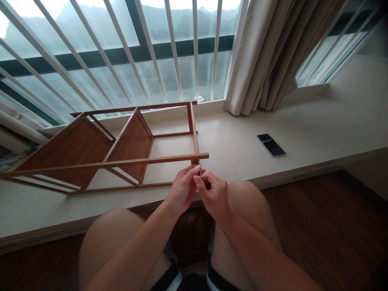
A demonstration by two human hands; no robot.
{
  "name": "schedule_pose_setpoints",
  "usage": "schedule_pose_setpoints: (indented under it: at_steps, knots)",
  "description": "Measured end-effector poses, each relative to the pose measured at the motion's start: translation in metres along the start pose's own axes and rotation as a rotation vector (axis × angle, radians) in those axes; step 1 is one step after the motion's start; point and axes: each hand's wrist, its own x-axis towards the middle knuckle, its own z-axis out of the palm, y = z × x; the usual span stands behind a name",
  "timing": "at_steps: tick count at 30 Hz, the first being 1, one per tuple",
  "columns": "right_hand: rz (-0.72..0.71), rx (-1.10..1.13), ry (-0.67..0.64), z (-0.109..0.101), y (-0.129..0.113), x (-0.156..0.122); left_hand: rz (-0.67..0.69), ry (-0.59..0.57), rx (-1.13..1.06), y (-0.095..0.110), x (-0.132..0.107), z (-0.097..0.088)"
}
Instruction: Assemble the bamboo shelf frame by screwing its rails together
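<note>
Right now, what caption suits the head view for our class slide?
Left hand and right hand meet at a slim metal rod beside a wooden frame on a window ledge.

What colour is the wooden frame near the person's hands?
The wooden frame is reddish brown, showing best in the head view.

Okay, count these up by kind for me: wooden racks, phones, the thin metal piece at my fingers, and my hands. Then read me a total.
Wooden rack: 1
Phone: 1
Thin metal piece: 1
Left hand and right hand: 2
Total: 5
</note>
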Motion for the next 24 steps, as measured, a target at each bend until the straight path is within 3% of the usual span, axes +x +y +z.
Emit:
schedule_pose_setpoints:
  at_steps: [24]
  knots:
    - [-0.122, -0.212, -0.009, -0.0038, -0.0025, 0.0062, 0.017, 0.04, -0.029, -0.0045, 0.0019, -0.0019]
